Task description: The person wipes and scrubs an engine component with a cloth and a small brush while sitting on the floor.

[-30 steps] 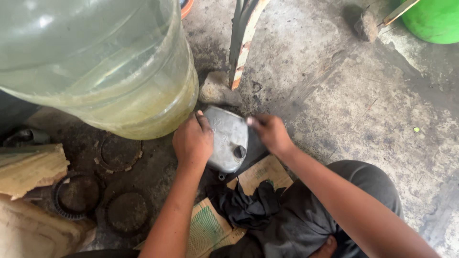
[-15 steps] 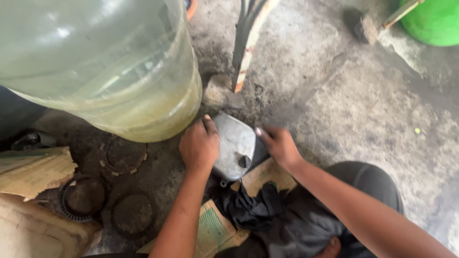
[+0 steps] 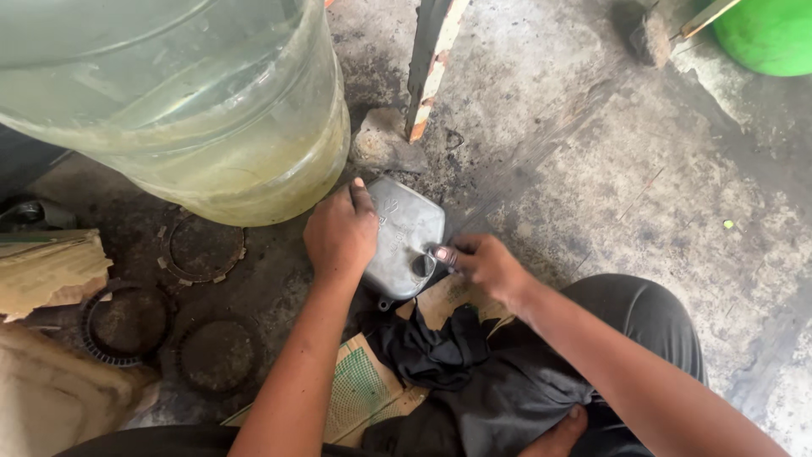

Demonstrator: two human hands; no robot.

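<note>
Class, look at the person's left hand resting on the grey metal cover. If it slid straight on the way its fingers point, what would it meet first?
The left hand points up-frame along the metal cover. Past the cover's edge, it would probably first meet the big plastic water jug, though depth is hard to judge.

Looks like a rough repair workshop, work done right on a stained, oily concrete floor point(image 3: 592, 195). Toothed clutch rings point(image 3: 203, 250) lying loose, grey metal engine cover point(image 3: 404, 237), torn cardboard point(image 3: 364, 385), black rag point(image 3: 436, 347), big translucent jug point(image 3: 169, 93).
</note>
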